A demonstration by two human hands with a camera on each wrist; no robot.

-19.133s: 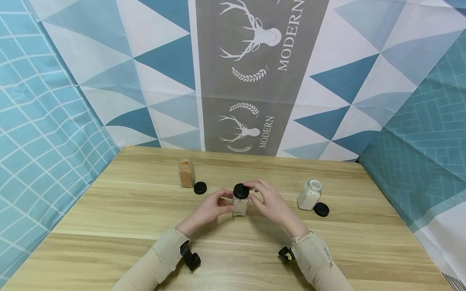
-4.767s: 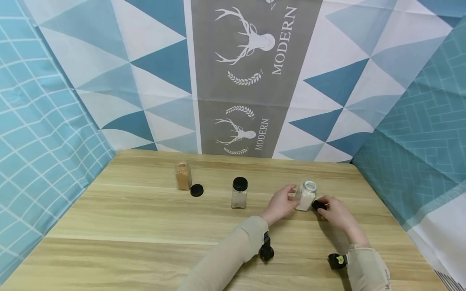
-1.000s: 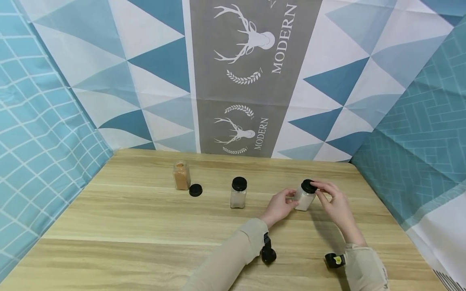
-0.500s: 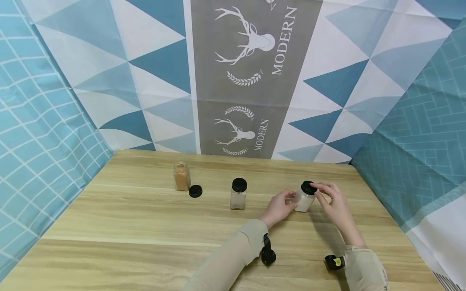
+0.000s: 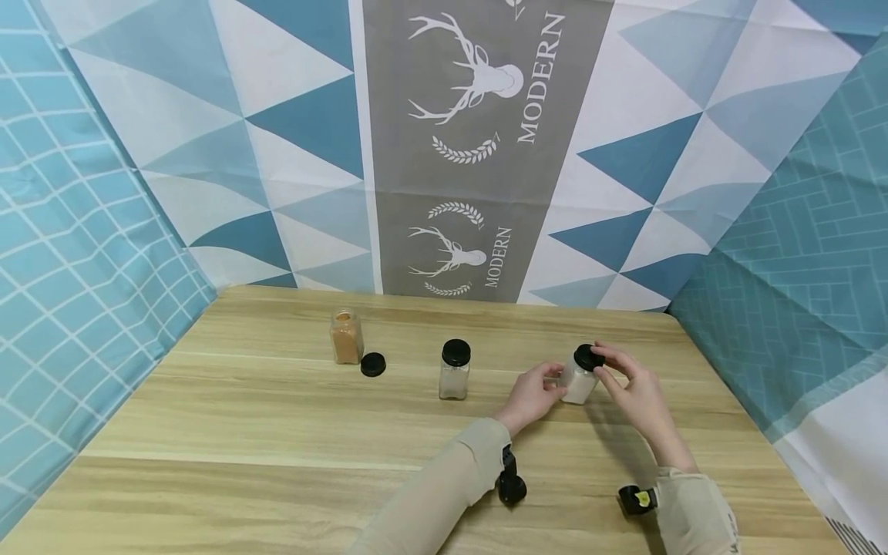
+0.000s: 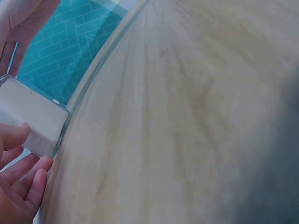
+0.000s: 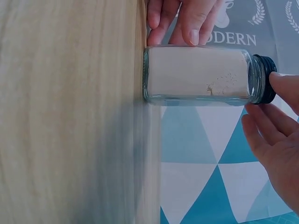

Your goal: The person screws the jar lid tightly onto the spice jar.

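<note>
On the right part of the table stands an upright square glass jar (image 5: 577, 385) of white powder. My left hand (image 5: 534, 397) grips the jar's lower side between thumb and fingers. A black lid (image 5: 589, 357) sits on the jar's mouth, and my right hand (image 5: 634, 393) pinches its rim. Seen from the right wrist, the powder-filled jar (image 7: 196, 74) has its base on the table and the black lid (image 7: 266, 79) over its threaded neck. The left wrist view shows only the jar's lower part (image 6: 32, 114), held by the left thumb and fingers.
A second jar (image 5: 454, 381) of pale powder, capped in black, stands mid-table. Farther left is a lidless jar (image 5: 345, 343) of orange-brown powder, with a black lid (image 5: 373, 364) lying beside it. Patterned cloths (image 5: 291, 154) hang behind the wooden table (image 5: 277, 432).
Earlier the right jar stood lidless with its lid on the table; the lid is now on its mouth. Over the last second, the right fingers shift slightly around the lid; the left hand stays put.
</note>
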